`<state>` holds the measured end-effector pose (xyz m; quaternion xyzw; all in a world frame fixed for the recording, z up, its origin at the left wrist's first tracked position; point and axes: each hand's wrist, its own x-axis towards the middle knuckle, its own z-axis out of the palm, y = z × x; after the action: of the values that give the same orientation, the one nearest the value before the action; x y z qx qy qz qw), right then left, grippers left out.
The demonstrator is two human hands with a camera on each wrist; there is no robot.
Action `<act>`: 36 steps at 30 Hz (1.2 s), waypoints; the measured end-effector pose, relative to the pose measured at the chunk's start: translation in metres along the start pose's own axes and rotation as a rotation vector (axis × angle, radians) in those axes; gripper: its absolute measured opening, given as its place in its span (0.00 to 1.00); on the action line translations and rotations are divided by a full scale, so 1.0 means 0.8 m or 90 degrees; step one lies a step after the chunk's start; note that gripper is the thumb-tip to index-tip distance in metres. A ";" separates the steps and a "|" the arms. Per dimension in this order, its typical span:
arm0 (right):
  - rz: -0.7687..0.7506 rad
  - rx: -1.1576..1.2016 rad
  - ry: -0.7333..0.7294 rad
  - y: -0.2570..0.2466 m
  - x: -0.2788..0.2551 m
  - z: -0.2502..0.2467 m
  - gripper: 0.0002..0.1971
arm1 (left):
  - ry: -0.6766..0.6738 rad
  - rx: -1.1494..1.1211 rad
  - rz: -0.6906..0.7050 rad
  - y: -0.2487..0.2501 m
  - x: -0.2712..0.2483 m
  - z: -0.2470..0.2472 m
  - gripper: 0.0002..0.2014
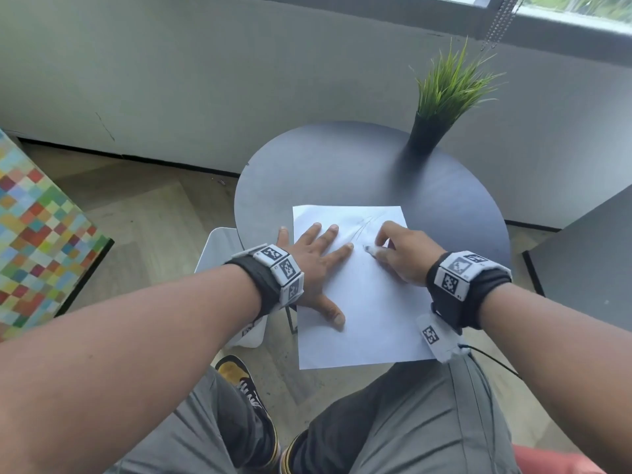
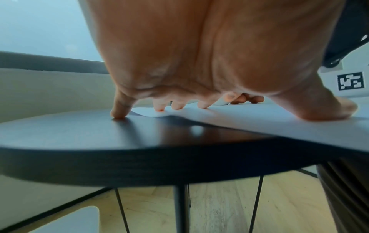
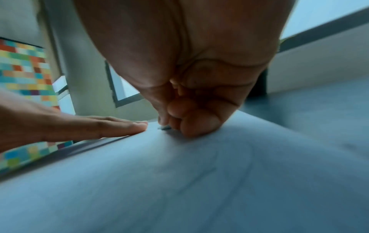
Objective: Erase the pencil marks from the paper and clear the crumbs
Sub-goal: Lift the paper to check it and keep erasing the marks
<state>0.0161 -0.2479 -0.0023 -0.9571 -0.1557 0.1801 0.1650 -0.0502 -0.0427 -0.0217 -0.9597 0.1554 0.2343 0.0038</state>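
A white sheet of paper lies on the round dark table, its near end hanging over the table's front edge. Faint curved pencil marks run across its upper part. My left hand lies flat with spread fingers, pressing the paper's left side; the little finger touches the bare table. My right hand pinches a small white eraser with a dirty tip against the paper, just right of my left index fingertip. In the right wrist view the eraser tip shows under curled fingers on the paper.
A potted grass plant in a black vase stands at the table's far right. A white stool sits left of the table, a colourful checkered block further left. A dark cabinet is at the right.
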 end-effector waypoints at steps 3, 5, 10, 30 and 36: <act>-0.012 0.029 -0.023 0.010 -0.007 0.005 0.10 | 0.053 -0.014 0.000 0.001 -0.007 -0.004 0.59; -0.023 0.041 -0.038 0.011 -0.018 0.005 0.10 | 0.121 -0.027 -0.015 -0.004 -0.007 -0.010 0.52; -0.017 0.056 -0.078 0.012 -0.037 0.006 0.10 | 0.105 -0.057 -0.057 -0.021 -0.004 0.000 0.57; -0.075 -0.080 -0.047 -0.030 0.012 -0.003 0.09 | 0.011 -0.052 -0.020 -0.007 -0.012 0.002 0.70; -0.085 0.002 -0.092 -0.029 0.002 0.009 0.11 | -0.011 -0.034 -0.041 -0.002 -0.007 -0.006 0.71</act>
<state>0.0094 -0.2244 -0.0001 -0.9289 -0.2302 0.2373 0.1668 -0.0522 -0.0399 -0.0148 -0.9619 0.1182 0.2461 -0.0133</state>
